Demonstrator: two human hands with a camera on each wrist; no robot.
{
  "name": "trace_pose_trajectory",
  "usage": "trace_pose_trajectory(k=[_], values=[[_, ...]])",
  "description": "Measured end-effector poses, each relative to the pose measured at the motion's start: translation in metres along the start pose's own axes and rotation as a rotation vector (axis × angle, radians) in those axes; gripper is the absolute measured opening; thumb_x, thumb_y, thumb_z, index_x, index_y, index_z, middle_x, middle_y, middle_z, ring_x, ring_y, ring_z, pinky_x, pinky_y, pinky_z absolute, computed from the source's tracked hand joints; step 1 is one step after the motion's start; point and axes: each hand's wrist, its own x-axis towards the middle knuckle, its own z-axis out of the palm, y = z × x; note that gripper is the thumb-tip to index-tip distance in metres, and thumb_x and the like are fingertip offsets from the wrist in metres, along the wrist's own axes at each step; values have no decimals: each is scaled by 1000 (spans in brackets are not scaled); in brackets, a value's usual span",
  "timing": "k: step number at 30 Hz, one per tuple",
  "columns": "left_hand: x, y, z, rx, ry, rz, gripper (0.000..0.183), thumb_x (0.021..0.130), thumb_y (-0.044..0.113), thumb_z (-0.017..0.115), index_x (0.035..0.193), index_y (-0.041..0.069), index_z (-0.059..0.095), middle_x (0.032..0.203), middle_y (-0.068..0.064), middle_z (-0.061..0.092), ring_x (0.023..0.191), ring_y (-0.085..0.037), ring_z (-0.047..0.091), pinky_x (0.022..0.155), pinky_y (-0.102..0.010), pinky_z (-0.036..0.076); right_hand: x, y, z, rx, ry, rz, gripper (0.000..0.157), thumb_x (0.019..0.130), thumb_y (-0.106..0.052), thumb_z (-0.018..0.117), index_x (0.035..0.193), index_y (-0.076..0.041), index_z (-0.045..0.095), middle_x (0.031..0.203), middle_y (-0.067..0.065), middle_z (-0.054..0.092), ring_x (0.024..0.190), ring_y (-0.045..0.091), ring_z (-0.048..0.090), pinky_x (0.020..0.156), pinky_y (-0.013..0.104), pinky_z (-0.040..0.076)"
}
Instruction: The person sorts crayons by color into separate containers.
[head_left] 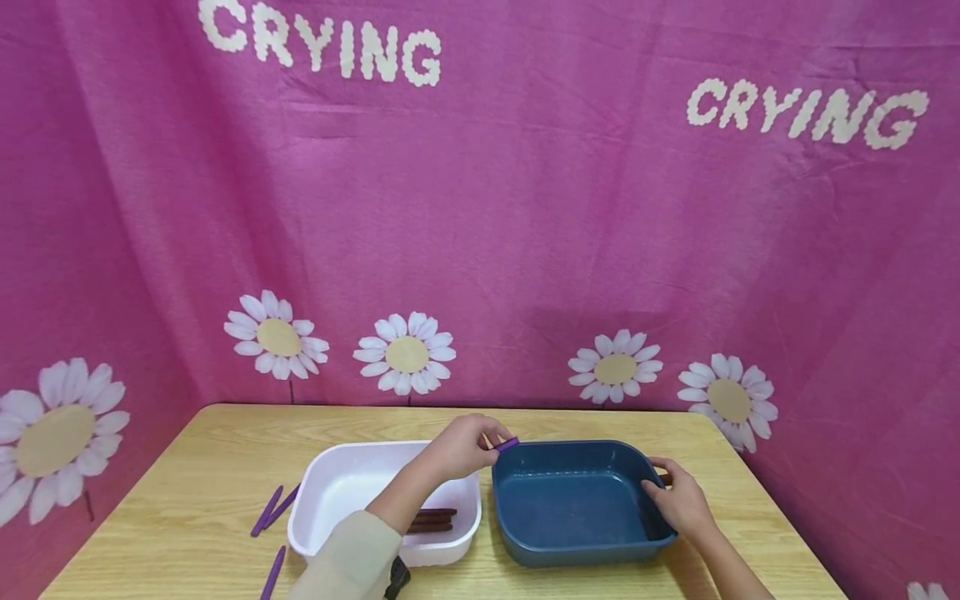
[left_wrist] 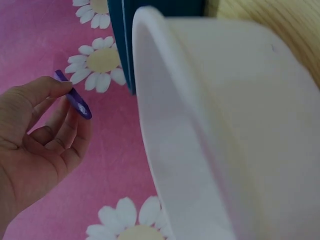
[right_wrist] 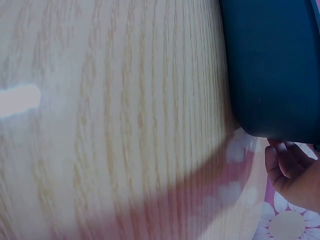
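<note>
My left hand (head_left: 467, 446) pinches a slim purple crayon-like stick (head_left: 507, 444) between thumb and fingertips, at the far left corner of the dark blue basin (head_left: 577, 548). In the left wrist view the purple stick (left_wrist: 75, 97) slants from the thumb tip. At the blue basin's right rim, my right hand (head_left: 681, 496) has its thumb on the inner side. A dark brown stick (head_left: 665, 479) shows partly between that thumb and the fingers; most of it is hidden. Several brown sticks (head_left: 432, 522) lie in the white basin (head_left: 330, 457), partly behind my left forearm.
Purple sticks (head_left: 267, 512) lie on the wooden table (head_left: 187, 492) left of the white basin, with another purple stick (head_left: 273, 572) nearer the front. The basins stand side by side with a narrow gap. A pink curtain (head_left: 487, 233) with daisies hangs around the table.
</note>
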Motion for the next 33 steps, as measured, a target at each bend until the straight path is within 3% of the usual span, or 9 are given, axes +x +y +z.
trace_pose_trajectory(k=[3,17,23,33], values=[[8,2,10,-36,-3,-16,25,81,2,64,104,9,70,87,-5,65,71,-11,54,57,-21,47,-1,0,-3,1,-1,3,43,89,-10,57,127,5,47,103,27,60,89,32,59,72,42,53],[20,5,41,-50,2,47,24,78,-3,65,100,3,70,86,-10,65,73,-10,55,62,-18,46,-1,1,-2,0,1,16,43,89,-11,57,128,4,47,104,26,59,91,32,58,72,41,53],[24,5,56,25,-23,19,23,78,-1,65,100,6,70,86,-6,65,77,-11,57,66,-19,46,-2,2,-1,2,8,9,43,88,-10,58,127,5,48,103,26,60,91,32,58,72,41,53],[35,10,86,261,-91,-19,21,80,6,68,99,15,70,82,1,65,76,-7,56,70,-18,47,-1,0,-1,11,6,17,43,88,-10,57,128,4,48,103,25,60,90,31,58,72,40,53]])
